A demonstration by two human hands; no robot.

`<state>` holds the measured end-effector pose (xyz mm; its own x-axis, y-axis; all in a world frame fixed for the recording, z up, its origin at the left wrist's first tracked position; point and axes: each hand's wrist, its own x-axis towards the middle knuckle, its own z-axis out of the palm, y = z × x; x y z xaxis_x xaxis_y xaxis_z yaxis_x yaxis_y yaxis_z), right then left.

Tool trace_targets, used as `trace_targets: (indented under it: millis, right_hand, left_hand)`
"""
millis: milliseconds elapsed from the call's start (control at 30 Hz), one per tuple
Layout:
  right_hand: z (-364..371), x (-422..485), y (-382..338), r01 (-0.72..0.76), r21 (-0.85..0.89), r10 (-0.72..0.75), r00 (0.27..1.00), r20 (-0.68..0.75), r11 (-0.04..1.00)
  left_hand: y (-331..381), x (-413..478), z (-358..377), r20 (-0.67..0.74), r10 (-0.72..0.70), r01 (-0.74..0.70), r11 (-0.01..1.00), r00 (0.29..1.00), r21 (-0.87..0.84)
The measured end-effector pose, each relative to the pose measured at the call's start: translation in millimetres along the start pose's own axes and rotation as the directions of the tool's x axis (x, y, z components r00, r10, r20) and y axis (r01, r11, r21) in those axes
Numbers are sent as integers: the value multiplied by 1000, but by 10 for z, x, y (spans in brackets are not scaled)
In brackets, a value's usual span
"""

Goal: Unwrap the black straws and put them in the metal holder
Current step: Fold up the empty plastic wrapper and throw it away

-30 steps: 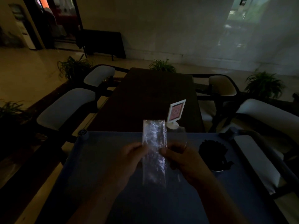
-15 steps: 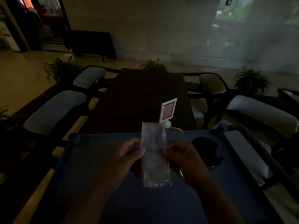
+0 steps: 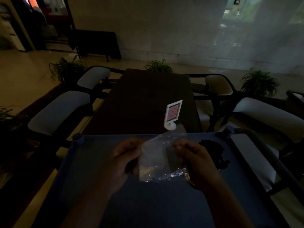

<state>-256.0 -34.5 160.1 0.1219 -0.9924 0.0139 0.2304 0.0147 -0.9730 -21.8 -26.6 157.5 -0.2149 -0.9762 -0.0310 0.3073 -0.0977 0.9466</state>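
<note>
Unwrapping, by the look of it: left hand [image 3: 121,160] and right hand [image 3: 199,162] both pinch the crinkled clear plastic wrapper [image 3: 156,160]; next, likely, pulling it open.

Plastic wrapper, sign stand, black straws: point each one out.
plastic wrapper [image 3: 154,160], head view, middle of the clear film.
sign stand [image 3: 173,113], head view, pink card face.
black straws [image 3: 212,149], head view, top of the dark bunch.

Near surface: blue table [image 3: 98,162], dimly lit.
On it, right side: bunch of black straws [image 3: 211,148], standing upright.
Beyond: dark wooden table [image 3: 139,104] carrying a white sign stand [image 3: 173,113].
</note>
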Motion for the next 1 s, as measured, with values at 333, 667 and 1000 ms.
trace_targets:
  millis: [333, 667, 1000]
  right_hand:
    - [74, -36, -88, -29, 284, 34, 999, -13, 958]
    - [-30, -26, -17, -66, 229, 82, 995, -60, 971]
    - [-25, -14, -40, -40, 31, 42, 997, -70, 999]
  left_hand:
    - [127, -20, 124, -42, 19, -21, 998, 999, -59]
    - [195, -57, 180, -200, 11, 24, 985, 980, 169]
    - [123, -67, 139, -83, 99, -60, 925, 992, 376]
